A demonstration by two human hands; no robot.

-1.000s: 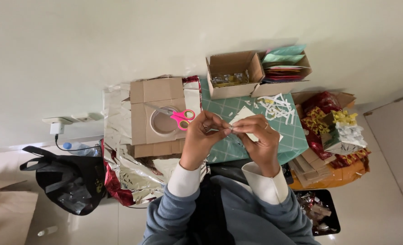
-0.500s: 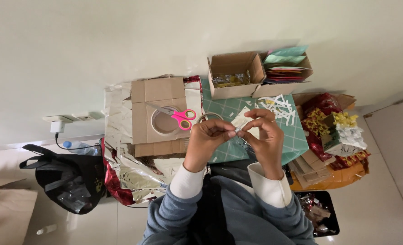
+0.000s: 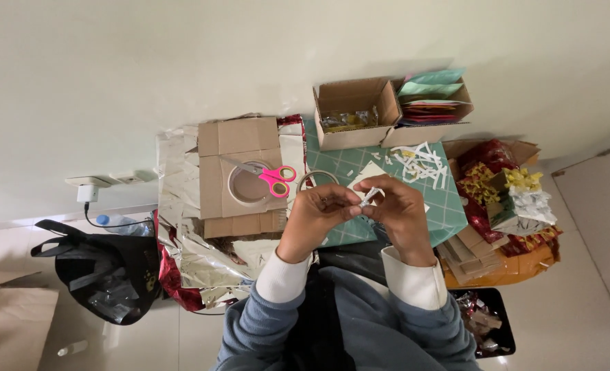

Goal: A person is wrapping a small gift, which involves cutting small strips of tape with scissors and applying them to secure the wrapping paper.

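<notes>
Pale floor tiles and a plain wall are framing a low work surface (image 3: 449, 220) covered by a green cutting mat. Nearest the camera, the left hand (image 3: 315, 216) and right hand (image 3: 401, 213) are meeting above the mat, fingertips closed, pinching a small white paper piece (image 3: 370, 197) between them. Just beyond, a tape ring (image 3: 317, 180) and pink scissors (image 3: 274, 178) are lying, the scissors on a flattened cardboard sheet (image 3: 240, 141). Farther back, cut white strips (image 3: 418, 161) are lying beside an open cardboard box (image 3: 353, 113). Judging by the loose strips, cutting appears done while assembly is remaining
</notes>
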